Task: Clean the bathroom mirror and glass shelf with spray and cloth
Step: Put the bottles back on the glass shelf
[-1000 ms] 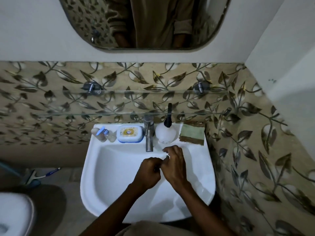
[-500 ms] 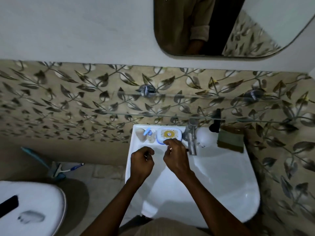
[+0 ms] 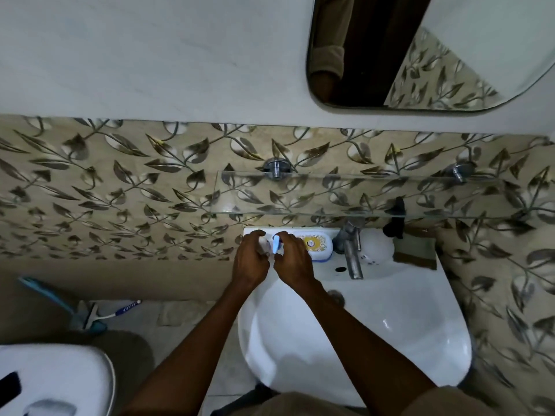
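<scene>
White basin rim (image 3: 444, 283): left hand (image 3: 250, 259) and right hand (image 3: 292, 261) each grip small toiletries, apparently tidying before spraying the glass shelf (image 3: 345, 195).

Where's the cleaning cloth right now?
In the head view the folded cloth lies on the sink's back right corner, just right of the white spray bottle and below the glass shelf; neither hand touches it.

both hands meet at the back left corner of the white sink (image 3: 390, 340): the left hand (image 3: 250, 259) curls around a small pale bottle, hardly visible, and the right hand (image 3: 292, 259) grips a blue-capped one (image 3: 275, 244) beside the soap dish (image 3: 315, 243). the glass shelf (image 3: 345, 193) hangs above, the mirror (image 3: 435, 55) higher.
</scene>
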